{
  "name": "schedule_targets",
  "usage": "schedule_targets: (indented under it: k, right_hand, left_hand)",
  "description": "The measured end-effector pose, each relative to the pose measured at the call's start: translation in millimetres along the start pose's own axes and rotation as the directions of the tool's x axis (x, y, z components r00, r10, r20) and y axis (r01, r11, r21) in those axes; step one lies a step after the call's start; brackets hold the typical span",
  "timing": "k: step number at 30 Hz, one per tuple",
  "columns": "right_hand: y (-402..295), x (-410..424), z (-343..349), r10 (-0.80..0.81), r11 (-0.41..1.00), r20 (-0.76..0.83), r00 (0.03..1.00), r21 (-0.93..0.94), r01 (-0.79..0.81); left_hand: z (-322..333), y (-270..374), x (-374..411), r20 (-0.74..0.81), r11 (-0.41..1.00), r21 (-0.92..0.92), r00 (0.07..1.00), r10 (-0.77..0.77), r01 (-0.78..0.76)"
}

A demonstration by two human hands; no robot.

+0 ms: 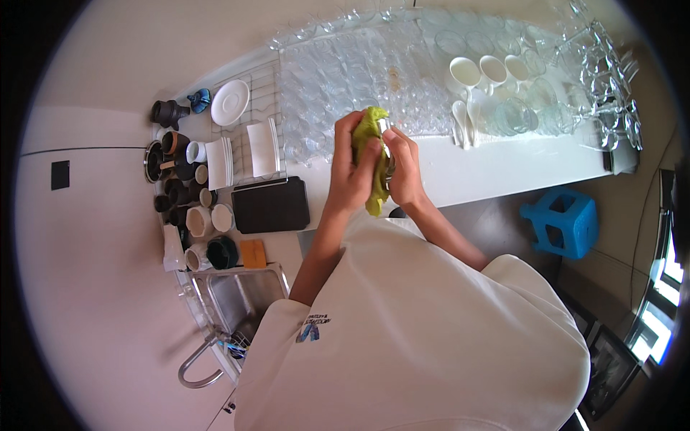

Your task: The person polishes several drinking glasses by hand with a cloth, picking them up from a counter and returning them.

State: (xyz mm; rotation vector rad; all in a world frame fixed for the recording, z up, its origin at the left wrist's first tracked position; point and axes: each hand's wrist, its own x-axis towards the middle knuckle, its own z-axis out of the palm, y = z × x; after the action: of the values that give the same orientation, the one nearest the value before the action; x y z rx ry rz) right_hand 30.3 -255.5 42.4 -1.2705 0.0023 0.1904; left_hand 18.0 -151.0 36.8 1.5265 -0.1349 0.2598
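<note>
A yellow-green cloth (366,132) is bunched between my two hands, above the near edge of the counter. My left hand (350,161) grips the cloth, with its thumb pressed on the folds. On the other side my right hand (404,161) holds a clear, shiny piece, seemingly a glass (384,125), against the cloth. Most of that piece is hidden by the fingers and cloth, so its shape cannot be told. Just beyond my hands, rows of clear glassware (356,70) cover the counter.
White cups (465,73) and white spoons (460,118) lie to the right, near stemware (604,81). A wire rack (259,81), white plate (230,102), black trays (270,206), dark cups (175,143) and a metal sink (242,296) stand left. A blue stool (566,222) is below right.
</note>
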Motion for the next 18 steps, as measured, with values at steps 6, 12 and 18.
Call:
schedule_targets:
  k: [6,12,18]
  right_hand:
    - [4,-28,21,0.1,0.995,0.024,0.995,-0.005,-0.1]
    - [10,-27,22,0.184,0.954,-0.018,0.983,0.245,-0.174]
    - [18,-12,7,0.29,0.877,-0.077,0.954,0.42,-0.233]
  left_hand:
    - [-16,8,10,-0.171,0.946,-0.07,0.931,-0.324,0.316]
    - [-13,10,-2,-0.204,0.956,-0.075,0.935,-0.292,0.282]
    - [3,-2,-21,-0.055,0.984,0.158,0.995,0.088,-0.078]
